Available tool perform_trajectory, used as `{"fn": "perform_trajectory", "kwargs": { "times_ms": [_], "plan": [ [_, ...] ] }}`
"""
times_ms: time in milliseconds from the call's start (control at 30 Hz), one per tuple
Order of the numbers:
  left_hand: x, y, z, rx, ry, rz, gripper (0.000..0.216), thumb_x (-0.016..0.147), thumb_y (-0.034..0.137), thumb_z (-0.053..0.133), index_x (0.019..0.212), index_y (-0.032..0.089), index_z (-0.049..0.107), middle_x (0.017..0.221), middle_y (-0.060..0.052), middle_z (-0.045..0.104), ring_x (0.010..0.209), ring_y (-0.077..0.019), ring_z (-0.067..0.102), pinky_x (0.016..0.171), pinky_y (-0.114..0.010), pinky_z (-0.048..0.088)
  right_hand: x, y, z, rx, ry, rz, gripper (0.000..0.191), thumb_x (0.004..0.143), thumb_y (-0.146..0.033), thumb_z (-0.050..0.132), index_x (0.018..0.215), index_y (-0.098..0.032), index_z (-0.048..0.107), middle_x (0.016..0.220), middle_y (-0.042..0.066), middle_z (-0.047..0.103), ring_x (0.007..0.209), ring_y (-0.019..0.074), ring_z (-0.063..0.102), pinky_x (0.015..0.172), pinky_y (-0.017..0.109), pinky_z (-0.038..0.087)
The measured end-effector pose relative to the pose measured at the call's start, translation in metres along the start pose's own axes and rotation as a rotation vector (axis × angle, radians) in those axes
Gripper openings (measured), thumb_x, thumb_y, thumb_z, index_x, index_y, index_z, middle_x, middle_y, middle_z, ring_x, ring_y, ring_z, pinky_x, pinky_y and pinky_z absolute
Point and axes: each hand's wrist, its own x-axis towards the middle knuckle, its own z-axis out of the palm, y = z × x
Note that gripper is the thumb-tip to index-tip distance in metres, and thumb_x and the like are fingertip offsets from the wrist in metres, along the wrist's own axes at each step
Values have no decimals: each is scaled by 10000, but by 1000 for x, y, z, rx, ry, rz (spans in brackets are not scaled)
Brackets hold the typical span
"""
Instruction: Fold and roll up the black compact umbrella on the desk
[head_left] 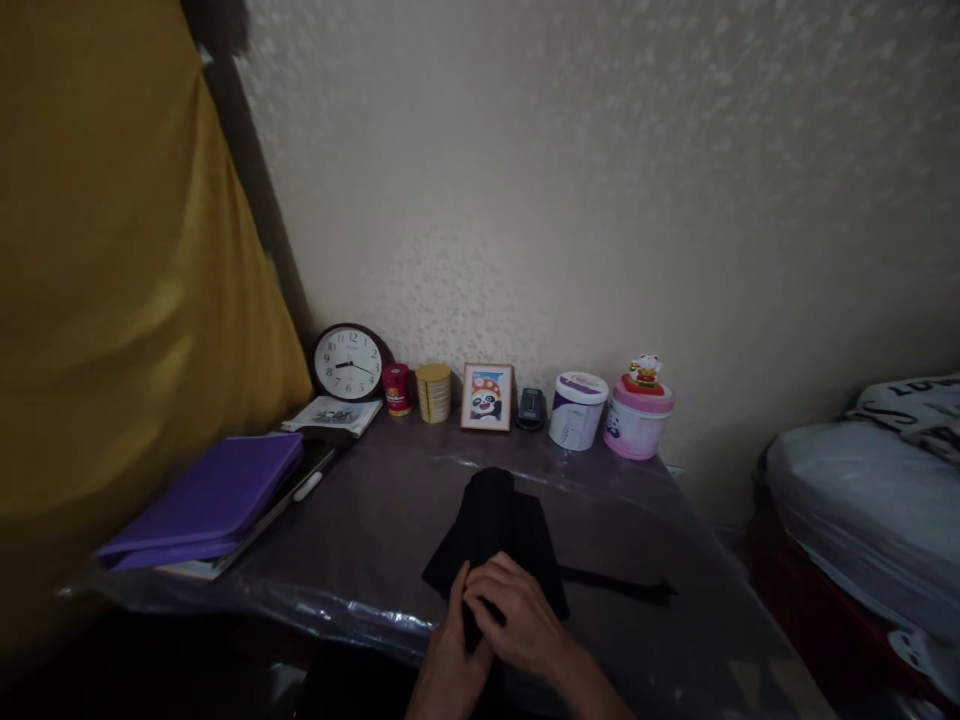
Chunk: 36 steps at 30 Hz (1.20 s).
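A black cloth item (499, 510) lies on the table near its front edge, with folds running down its middle. From its right side a thin black strap (619, 583) stretches across the tabletop. My left hand (455, 650) is at the cloth's near edge, fingers drawn together around the fabric. Beside it, my right hand (517, 612) is closed with bent fingers on the same edge, and the fingertips of both hands meet. Exactly what part of the cloth they pinch is hidden.
Along the wall stand a clock (349, 362), a red can (397, 390), a yellow container (433, 392), a framed panda picture (486, 398), a dark device (531, 408), a white tub (578, 412) and a pink tub (639, 420). A purple folder (210, 495) lies left on the plastic-covered table (360, 520).
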Motion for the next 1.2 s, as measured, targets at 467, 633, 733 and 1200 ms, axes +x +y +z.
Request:
{"fn": "perform_trajectory", "kwargs": {
  "times_ms": [467, 633, 733, 1200],
  "plan": [
    [0, 16, 1, 124, 8, -199, 701, 807, 212, 475, 1407, 163, 115, 1224, -113, 572, 1155, -195, 513, 979, -304, 372, 48, 84, -3, -117, 3, 26, 330, 904, -276, 362, 1180, -257, 543, 1260, 35, 537, 1245, 153, 376, 1056, 435, 221],
    [3, 14, -1, 80, -46, -146, 704, 817, 178, 439, 1408, 133, 58, 1270, -125, 530, 1164, -165, 504, 988, -280, 361, 76, 115, 0, -82, 52, 173, 342, 882, -289, 365, 1162, -245, 556, 1288, 16, 511, 1255, 154, 357, 1060, 415, 199],
    [4, 13, 0, 15, -39, -131, 705, 815, 184, 436, 1405, 118, 55, 1292, -115, 511, 1179, -146, 488, 983, -246, 361, 81, 125, 1, -61, 142, 291, 370, 871, -278, 362, 1191, -203, 532, 1301, 57, 495, 1244, 176, 373, 1056, 409, 207],
    [-3, 53, -17, -271, -36, -280, 779, 799, 486, 456, 1402, 246, 24, 421, 115, 461, 283, -90, 438, 293, -165, 325, -28, 50, -71, 604, 125, 571, 392, 844, -442, 379, 899, -160, 645, 911, 108, 673, 874, 205, 633, 768, 321, 477]
  ]
}}
